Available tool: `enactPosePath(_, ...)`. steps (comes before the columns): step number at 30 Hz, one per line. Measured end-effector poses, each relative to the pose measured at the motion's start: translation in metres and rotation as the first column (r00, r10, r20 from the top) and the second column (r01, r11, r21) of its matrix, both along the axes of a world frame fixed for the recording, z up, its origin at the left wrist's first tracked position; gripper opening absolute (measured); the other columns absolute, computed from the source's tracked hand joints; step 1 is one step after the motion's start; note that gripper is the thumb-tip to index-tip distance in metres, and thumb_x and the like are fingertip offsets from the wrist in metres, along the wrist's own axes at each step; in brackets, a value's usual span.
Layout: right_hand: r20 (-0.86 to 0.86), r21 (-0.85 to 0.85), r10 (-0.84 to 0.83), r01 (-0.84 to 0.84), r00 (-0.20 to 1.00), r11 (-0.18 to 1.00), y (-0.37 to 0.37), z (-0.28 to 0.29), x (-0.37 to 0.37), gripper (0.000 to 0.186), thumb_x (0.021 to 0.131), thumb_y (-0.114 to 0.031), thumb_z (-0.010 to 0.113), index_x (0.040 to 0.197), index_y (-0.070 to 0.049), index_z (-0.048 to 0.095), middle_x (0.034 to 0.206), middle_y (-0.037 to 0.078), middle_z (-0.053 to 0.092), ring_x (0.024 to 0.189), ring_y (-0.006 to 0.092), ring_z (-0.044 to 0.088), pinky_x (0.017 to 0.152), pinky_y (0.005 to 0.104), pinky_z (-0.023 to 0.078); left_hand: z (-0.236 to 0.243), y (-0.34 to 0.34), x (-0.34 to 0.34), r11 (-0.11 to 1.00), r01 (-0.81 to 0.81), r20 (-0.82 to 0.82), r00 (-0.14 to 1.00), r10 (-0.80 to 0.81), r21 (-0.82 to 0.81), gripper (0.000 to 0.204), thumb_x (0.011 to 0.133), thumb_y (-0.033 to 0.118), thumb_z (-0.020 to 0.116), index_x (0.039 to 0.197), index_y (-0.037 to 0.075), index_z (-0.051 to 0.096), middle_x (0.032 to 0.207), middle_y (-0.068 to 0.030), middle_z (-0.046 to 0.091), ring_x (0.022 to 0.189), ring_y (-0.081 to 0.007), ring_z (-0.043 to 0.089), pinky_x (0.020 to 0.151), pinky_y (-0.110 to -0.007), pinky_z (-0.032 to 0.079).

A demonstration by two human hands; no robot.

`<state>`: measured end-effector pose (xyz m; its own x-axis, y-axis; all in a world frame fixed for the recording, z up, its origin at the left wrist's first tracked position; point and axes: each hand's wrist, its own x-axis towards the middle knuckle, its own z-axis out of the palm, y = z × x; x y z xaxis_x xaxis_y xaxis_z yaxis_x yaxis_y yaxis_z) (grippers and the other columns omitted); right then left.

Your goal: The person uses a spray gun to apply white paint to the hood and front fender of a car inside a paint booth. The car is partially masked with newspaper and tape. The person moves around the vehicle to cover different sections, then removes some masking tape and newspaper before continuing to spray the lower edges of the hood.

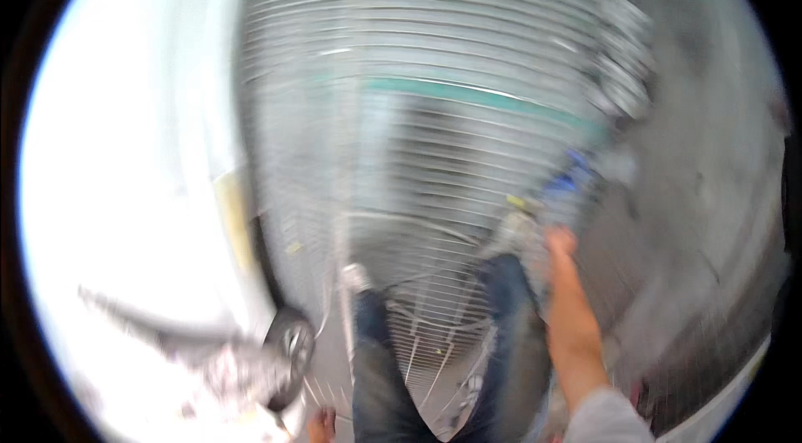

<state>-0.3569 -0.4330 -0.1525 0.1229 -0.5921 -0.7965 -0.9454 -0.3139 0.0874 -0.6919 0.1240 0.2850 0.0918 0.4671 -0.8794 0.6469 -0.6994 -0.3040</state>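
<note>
Blue-and-pale object (566, 186), located just beyond the right hand (561, 241); its long axis runs obliquely, the far end directed forward and slightly rightward. Motion blur softens its outline; blue patches mark a pale, elongated body. From where I stand, I cannot tell whether the right grip is clamped on it, nor how the left hand (322, 425) is set. Surroundings: ribbed grey surface (451, 151), green band (484, 96), worn denim trousers (511, 343), round tyre (292, 347).
</note>
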Motion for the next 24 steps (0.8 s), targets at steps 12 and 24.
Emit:
enactPosePath(12,0.425,0.343,0.080,-0.243,0.901,0.907,0.099,0.170,-0.088,0.023,0.091,-0.024,0.055,0.097,-0.003,0.063,0.078,0.010,0.062,0.066,0.0209,0.056,0.054,0.0427,0.045,0.116,0.190,0.031,0.793,-0.531,0.857,0.515,0.022,0.299,0.028,0.090,0.033,0.060,0.103,0.009,0.066,0.092,-0.0151,0.069,0.086,-0.0359,0.066,0.077,-0.045,0.052)
enactPosePath(24,0.570,-0.213,0.779,-0.962,-0.262,-0.168,0.212,0.275,0.064,0.031,0.089,-0.035,0.061,0.115,-0.018,0.065,0.105,0.012,0.071,0.095,0.0289,0.067,0.075,0.0470,0.053,0.300,0.409,-0.025,0.359,-0.885,0.878,0.105,-0.466,0.296,0.016,0.085,0.018,0.069,0.096,0.007,0.070,0.084,-0.0123,0.067,0.073,-0.0305,0.065,0.067,-0.040,0.050)
